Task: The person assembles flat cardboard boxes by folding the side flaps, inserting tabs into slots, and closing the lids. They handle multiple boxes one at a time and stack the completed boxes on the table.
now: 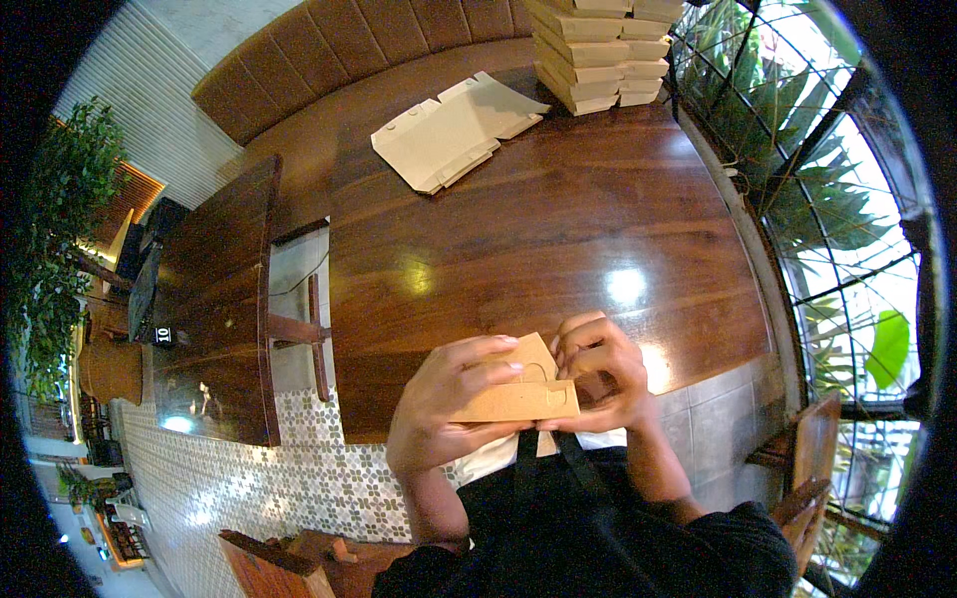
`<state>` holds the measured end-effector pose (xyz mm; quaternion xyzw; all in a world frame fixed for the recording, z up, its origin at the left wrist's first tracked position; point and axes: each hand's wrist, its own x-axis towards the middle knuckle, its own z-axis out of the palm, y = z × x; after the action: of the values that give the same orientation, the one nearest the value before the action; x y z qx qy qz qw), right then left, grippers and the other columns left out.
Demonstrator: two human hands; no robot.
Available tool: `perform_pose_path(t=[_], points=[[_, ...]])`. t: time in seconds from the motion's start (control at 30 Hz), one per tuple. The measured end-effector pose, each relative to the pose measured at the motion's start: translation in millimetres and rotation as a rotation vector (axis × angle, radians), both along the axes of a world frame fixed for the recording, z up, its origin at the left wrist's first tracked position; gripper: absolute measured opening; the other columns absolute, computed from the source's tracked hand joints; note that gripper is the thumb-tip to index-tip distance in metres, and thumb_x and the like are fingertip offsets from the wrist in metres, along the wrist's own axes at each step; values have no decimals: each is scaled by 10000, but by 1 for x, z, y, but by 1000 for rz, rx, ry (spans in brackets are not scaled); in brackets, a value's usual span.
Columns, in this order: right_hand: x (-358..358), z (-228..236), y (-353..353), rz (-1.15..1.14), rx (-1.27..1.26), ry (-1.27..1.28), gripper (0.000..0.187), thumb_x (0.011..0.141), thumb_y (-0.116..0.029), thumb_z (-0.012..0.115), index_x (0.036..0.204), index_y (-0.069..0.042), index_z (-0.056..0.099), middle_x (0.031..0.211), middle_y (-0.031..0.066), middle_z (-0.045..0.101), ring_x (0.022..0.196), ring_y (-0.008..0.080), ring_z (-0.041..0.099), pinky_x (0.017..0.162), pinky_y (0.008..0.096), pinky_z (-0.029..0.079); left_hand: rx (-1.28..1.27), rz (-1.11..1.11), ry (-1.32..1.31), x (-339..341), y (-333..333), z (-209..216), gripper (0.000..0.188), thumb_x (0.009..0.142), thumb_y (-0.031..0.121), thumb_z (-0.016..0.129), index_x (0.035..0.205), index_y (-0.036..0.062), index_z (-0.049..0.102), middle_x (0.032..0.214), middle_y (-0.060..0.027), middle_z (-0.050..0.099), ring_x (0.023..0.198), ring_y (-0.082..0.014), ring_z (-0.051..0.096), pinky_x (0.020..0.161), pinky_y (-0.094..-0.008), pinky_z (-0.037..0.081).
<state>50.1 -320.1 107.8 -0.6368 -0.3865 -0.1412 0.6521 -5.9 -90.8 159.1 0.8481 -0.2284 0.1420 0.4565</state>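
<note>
Between my two hands, close to my body at the table's near edge, is a small brown cardboard box [513, 401], partly folded, with a curved cut in its panel and a tab slot near one corner. My left hand [435, 399] grips its left side, fingers over the top and thumb below. At its right end my right hand [610, 377] has curled fingers against the cardboard, with the thumb at the lower edge. The box's underside and inner folds are hidden.
On the dark wooden table [518, 249] a flat, unfolded cardboard blank [449, 130] lies toward the far side. Stacked cardboard boxes [613, 55] rise at the far right corner. A second table [214, 309] stands left across a gap. Wooden chairs [274, 563] are near me.
</note>
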Motion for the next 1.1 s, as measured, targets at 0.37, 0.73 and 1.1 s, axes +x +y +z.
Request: perform_pose_path(t=[0.37,0.73,1.1], points=[[1,7,-11,-6,-106,-29,481,632,-239,1019,964,-80,708,1044,99,744,1028,303,708,907,436,582,-5,-95,-61,6,1,-12,575,634,187,971,1147,86,732,1289,-110,686,1207,-332,681,1007,-433,574],[4,-6,-16,66,-76,186,727,586,-352,1035,1171,-78,700,1156,121,714,1154,311,678,1029,445,526,-132,-53,-139,2,2,-39,520,605,213,981,1061,84,766,1202,-115,709,1181,-374,699,982,-458,597],[8,2,-11,-74,-61,-163,430,739,-357,926,1016,-62,782,1017,106,717,1022,310,672,884,424,542,-166,122,-265,-14,-6,-51,664,677,269,908,1307,230,703,1452,-240,572,1291,-399,601,1032,-532,537]])
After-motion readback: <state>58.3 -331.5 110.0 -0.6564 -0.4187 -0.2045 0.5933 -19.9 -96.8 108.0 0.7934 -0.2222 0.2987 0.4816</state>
